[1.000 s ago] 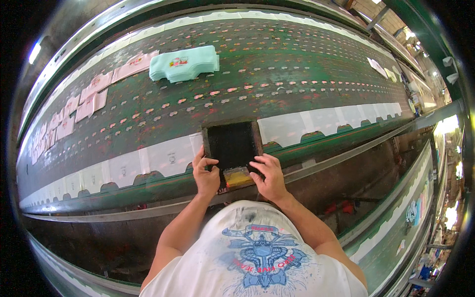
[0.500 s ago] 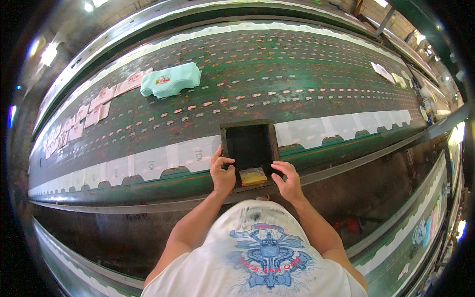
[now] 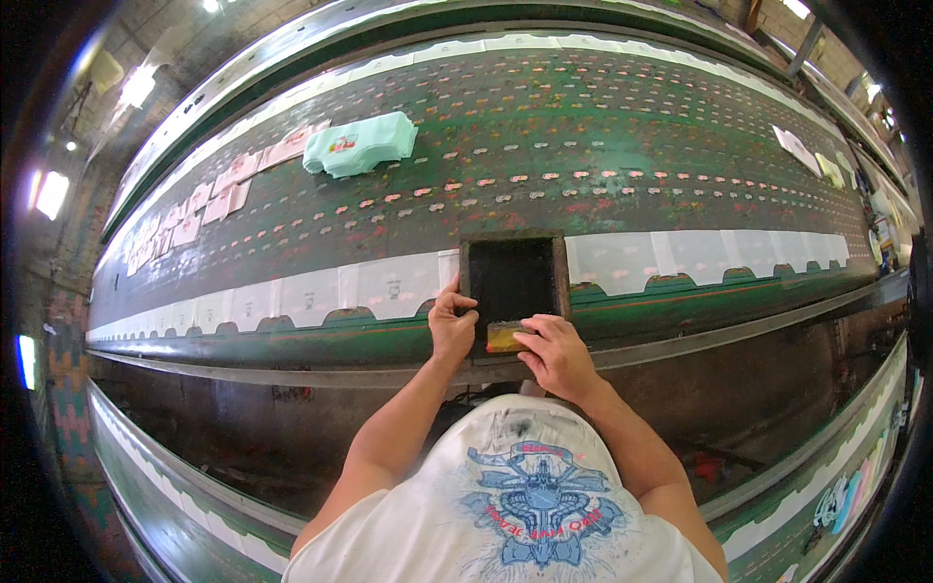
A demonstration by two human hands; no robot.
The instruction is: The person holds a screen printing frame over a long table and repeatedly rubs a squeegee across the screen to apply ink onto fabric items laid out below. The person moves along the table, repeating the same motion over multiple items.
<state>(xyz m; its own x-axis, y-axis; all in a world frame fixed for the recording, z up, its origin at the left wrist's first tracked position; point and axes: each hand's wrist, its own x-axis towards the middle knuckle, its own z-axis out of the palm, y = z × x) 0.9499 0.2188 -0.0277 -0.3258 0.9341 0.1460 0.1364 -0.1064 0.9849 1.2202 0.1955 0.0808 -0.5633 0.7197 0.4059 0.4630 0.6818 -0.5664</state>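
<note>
A dark wooden-framed printing screen (image 3: 513, 280) lies flat on the near strip of a long green table (image 3: 544, 155), over a row of white fabric pieces (image 3: 389, 287). My left hand (image 3: 452, 325) grips the frame's left near edge. My right hand (image 3: 554, 355) rests at the near right edge, its fingers on a yellowish squeegee (image 3: 503, 337) lying inside the frame's near end. Both forearms reach out from my white printed shirt at the bottom.
A stack of mint-green fabric pieces (image 3: 358, 148) lies on the far left of the table, with pinkish-white pieces (image 3: 228, 189) beyond it. More white pieces (image 3: 719, 251) run along the near strip to the right. A metal rail (image 3: 292, 364) edges the table's front.
The screen and both hands have shifted to the right along the row of white pieces, covering the following piece. The grip of both hands looks unchanged.
</note>
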